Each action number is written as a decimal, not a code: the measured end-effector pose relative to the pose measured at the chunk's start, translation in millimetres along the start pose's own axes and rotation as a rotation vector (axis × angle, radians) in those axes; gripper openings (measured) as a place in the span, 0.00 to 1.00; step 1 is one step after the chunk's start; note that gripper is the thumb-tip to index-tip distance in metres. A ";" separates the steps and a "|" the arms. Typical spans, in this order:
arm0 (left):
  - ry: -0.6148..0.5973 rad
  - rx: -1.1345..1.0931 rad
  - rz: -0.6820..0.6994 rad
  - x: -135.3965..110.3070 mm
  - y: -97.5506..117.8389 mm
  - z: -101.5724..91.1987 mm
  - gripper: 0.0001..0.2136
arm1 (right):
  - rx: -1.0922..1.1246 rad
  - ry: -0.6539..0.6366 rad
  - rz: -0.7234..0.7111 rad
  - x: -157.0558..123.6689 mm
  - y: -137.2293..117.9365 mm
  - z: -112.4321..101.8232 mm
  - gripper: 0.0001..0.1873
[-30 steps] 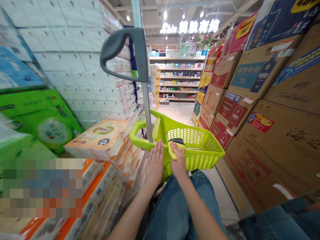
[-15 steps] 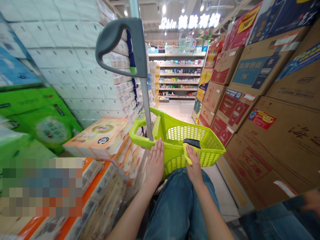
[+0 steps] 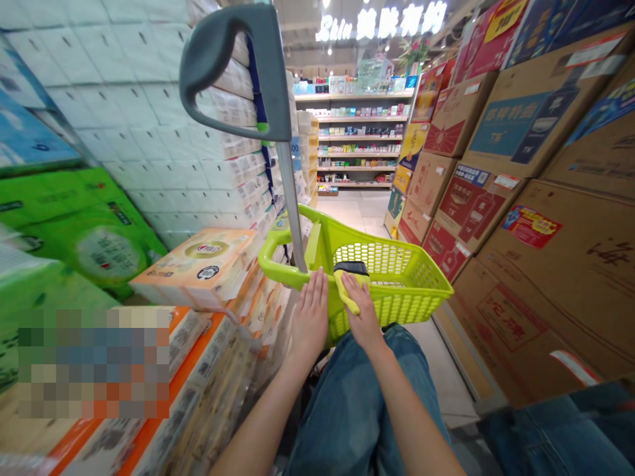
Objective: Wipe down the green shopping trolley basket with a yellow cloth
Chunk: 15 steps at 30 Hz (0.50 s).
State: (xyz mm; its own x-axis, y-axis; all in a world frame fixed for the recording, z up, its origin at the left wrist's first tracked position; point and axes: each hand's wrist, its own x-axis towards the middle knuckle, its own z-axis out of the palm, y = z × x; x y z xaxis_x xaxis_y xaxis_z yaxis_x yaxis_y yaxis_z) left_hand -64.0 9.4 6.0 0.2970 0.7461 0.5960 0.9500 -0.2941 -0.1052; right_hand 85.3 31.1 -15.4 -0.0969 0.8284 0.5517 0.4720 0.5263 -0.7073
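A lime-green shopping basket (image 3: 411, 307) with perforated walls stands in front of my knees. From its left end rises a metal pole (image 3: 292, 198) topped by a dark grey loop handle (image 3: 276, 79). My left hand (image 3: 311, 320) rests flat on the near side of the basket, just below the pole's foot, fingers stretched out. My right hand (image 3: 364, 322) presses a yellow and dark grey cloth (image 3: 351, 268) over the near rim, close to my left hand. Part of the cloth hangs outside the rim, and the fingers partly cover it.
Stacked cartons (image 3: 536, 264) line the right side. At left are white tissue packs (image 3: 163, 112), green packages (image 3: 99, 244) and an orange-and-white pack (image 3: 198, 264). Shelves of small goods (image 3: 360, 139) stand at the aisle's far end. Someone's denim-clad leg (image 3: 570, 430) shows lower right.
My right hand has slid left along the basket's near rim with the cloth, closer to my left hand. My left hand stays in place. The view has tipped slightly downward.
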 end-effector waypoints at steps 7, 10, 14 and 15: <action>-0.016 -0.010 -0.006 -0.7 0.9 2.0 0.34 | -0.162 0.188 0.163 -28.4 66.4 -45.4 0.30; -0.017 -0.006 -0.010 -1.0 1.5 2.6 0.34 | -0.143 0.274 0.250 -18.9 50.5 -27.6 0.31; -0.013 0.012 -0.005 -0.8 1.1 1.5 0.33 | 0.025 0.126 0.123 4.4 -4.0 14.9 0.31; -0.010 0.016 -0.003 -0.8 0.7 1.3 0.33 | 0.057 0.077 0.072 8.3 -15.7 21.9 0.31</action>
State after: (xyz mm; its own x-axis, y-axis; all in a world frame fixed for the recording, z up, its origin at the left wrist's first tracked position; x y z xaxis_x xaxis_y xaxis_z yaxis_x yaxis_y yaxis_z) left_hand -63.5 9.3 4.4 0.2954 0.7530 0.5880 0.9521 -0.2827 -0.1164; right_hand 57.8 33.8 -9.3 0.0045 0.8485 0.5291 0.4243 0.4775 -0.7694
